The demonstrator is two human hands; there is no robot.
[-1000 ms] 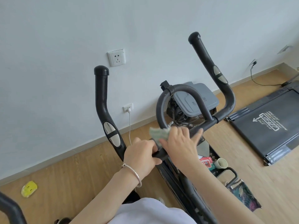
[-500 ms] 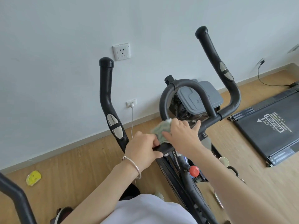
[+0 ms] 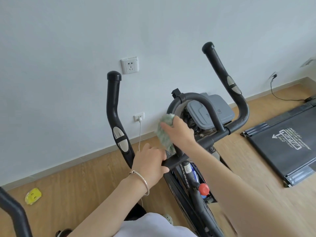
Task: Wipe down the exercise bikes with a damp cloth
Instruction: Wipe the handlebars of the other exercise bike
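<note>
A black exercise bike [image 3: 193,182] stands in front of me, with two upright handlebars [image 3: 113,106] and an arched centre loop bar [image 3: 196,98]. My left hand [image 3: 150,164], a silver bangle on its wrist, grips the crossbar at the base of the loop. My right hand [image 3: 179,131] presses a green cloth [image 3: 164,132] against the left side of the loop bar. A red knob [image 3: 203,188] sticks out of the frame lower down.
A grey lidded bin [image 3: 212,112] sits behind the bike by the white wall. A black treadmill [image 3: 287,144] lies on the wood floor at right. A yellow object [image 3: 33,196] is on the floor at left. Another black bar [image 3: 15,214] crosses the bottom left corner.
My right hand has slid the cloth up from the crossbar onto the left side of the loop bar. My left hand keeps its grip on the crossbar.
</note>
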